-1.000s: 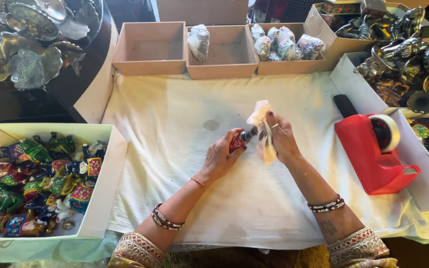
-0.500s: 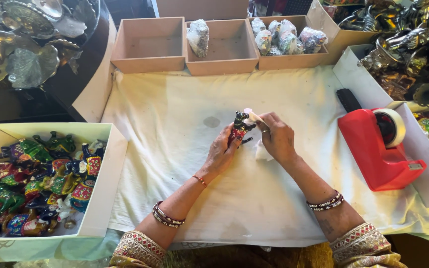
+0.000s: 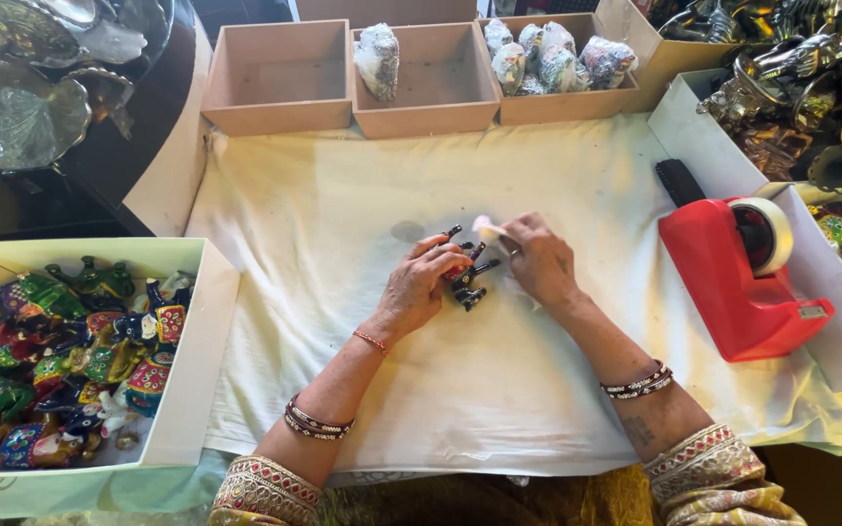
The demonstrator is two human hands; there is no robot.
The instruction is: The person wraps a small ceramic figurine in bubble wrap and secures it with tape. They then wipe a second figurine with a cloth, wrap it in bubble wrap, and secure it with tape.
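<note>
Nearest the viewer, two forearms with bangles and embroidered cuffs reach up over a cream cloth (image 3: 363, 321) spread on the tabletop. The left hand (image 3: 419, 289) has its grip closed around a small dark painted figurine (image 3: 467, 276), which lies on its side with its legs sticking out to the right of the fingers, between the two hands. The right hand (image 3: 538, 261), just right of the figurine and touching it, pinches a bit of white wrapping material (image 3: 487, 230) at its fingertips, held against the top of the figurine. Well to the left of the left hand stands a white box (image 3: 197, 341) packed with brightly coloured painted figurines (image 3: 60, 360). Well to the right of the right hand sits a red tape dispenser (image 3: 738, 278) carrying a roll of tape, and beyond it lies a black oblong object (image 3: 679, 182). Farther off, past both hands, a row of three shallow cardboard trays (image 3: 285, 112) runs along the cloth's far edge: the left one bare, the middle one holding one wrapped bundle (image 3: 379, 60), the right one holding several wrapped bundles (image 3: 557, 56).
</note>
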